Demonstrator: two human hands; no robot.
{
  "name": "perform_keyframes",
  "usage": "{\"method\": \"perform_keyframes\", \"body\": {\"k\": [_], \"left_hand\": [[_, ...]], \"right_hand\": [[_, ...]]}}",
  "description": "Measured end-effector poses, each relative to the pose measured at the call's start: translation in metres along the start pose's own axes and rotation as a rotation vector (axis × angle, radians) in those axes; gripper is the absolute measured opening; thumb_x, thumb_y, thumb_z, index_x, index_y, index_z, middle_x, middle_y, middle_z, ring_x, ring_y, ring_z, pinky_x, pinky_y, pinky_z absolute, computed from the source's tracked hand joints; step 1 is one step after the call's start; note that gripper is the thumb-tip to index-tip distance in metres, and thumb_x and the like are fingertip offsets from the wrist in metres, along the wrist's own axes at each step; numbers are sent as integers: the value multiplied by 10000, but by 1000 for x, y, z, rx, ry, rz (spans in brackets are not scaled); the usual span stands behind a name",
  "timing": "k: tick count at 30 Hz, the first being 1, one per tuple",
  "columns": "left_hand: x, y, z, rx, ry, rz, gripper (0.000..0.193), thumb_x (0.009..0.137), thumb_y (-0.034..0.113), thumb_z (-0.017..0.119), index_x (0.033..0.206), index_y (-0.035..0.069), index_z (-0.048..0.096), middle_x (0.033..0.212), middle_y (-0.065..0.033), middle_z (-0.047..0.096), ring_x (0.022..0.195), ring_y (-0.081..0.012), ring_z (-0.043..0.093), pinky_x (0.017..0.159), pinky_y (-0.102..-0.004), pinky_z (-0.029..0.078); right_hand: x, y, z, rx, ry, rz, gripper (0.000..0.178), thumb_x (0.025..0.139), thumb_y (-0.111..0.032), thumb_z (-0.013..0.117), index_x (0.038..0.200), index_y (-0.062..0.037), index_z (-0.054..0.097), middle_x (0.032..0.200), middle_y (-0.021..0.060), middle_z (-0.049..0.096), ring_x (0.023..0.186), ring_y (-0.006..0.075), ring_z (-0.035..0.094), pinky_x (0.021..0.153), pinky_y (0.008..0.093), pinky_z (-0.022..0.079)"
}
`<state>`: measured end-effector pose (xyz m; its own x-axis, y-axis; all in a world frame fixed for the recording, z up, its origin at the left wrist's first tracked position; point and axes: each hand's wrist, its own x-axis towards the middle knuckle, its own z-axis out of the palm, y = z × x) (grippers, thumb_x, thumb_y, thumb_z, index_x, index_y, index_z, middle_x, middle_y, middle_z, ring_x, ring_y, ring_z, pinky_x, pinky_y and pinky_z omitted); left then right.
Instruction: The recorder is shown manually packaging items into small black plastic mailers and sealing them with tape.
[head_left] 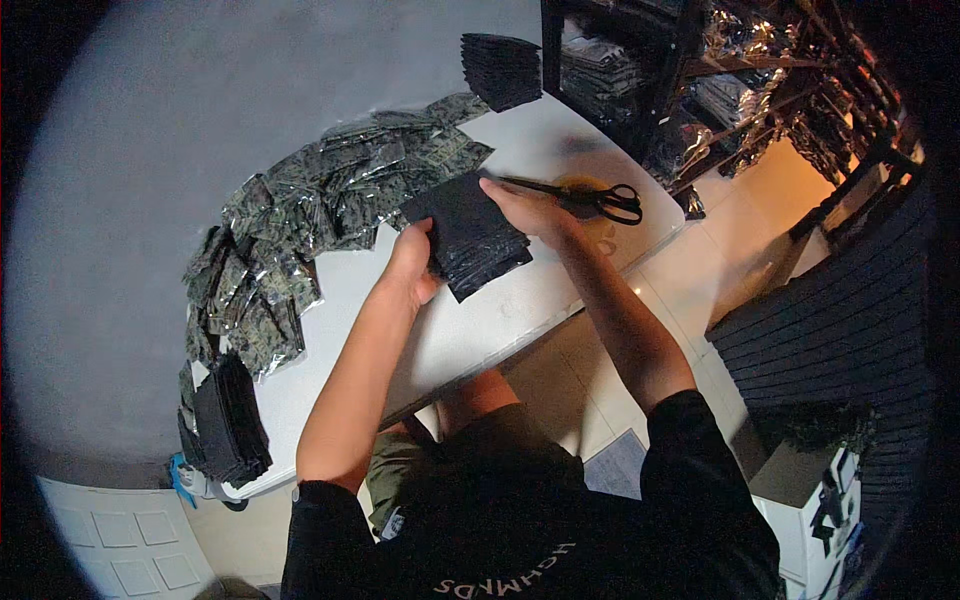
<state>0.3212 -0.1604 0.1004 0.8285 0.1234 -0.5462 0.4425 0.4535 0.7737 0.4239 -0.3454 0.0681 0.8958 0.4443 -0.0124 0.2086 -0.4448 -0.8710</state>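
Observation:
Between my two hands is a stack of flat, square black cloth pieces (465, 230), held above the white table (390, 310). My left hand (411, 262) grips the stack's left edge, thumb on top and fingers underneath. At the far right corner, my right hand (525, 212) is closed on the same stack; most of its fingers are hidden. Black-handled scissors (612, 204) lie just right of my right hand, over a round yellowish-brown thing I cannot make out. Beyond the stack, camouflage-patterned pieces in clear plastic packs (330, 180) lie heaped along the table's far side.
Another black cloth stack (503, 75) stands at the table's far end, and one more (232, 420) at the left end. Shelves (690, 90) with plastic-wrapped goods are at the far right. A white box (805, 500) sits at the lower right.

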Motion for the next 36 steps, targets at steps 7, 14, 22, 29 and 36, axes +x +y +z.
{"method": "perform_keyframes", "body": {"k": [7,14,22,29,36], "left_hand": [[5,1,-6,59,-29,-47,528,1168,398,320,1523,86,555,1471,-127,670,1343,-310,641,1147,-615,458],[0,0,-14,101,-15,-42,540,1154,425,407,1566,83,476,1396,-153,685,1282,-332,668,1133,-572,483],[-63,-59,-121,279,-73,516,299,1154,118,567,1376,-56,663,1172,-98,766,1049,-131,715,916,-312,611],[-158,-90,-228,459,230,371,214,1101,164,706,971,-2,742,743,15,665,695,-55,616,672,-252,537],[-168,-119,-338,148,589,927,414,1142,201,636,749,93,571,646,80,446,603,-24,342,550,-252,306]], "right_hand": [[-2,-9,-2,-32,-30,-49,729,1150,-594,416,1625,-48,508,1657,203,536,1537,395,495,1296,478,355],[-3,-12,-8,-290,-83,-53,717,1140,-562,476,1612,-24,509,1650,253,521,1526,418,502,1279,507,373],[-58,-24,21,183,390,-497,368,1004,-111,800,1347,-37,689,1213,206,748,1083,279,745,940,349,604],[-127,-58,165,86,-151,-448,239,948,-256,876,930,-47,760,686,74,650,592,135,545,556,358,441],[-74,-132,319,141,-391,-596,276,1024,-276,813,1148,-31,787,845,62,749,748,119,718,669,302,563]]}}
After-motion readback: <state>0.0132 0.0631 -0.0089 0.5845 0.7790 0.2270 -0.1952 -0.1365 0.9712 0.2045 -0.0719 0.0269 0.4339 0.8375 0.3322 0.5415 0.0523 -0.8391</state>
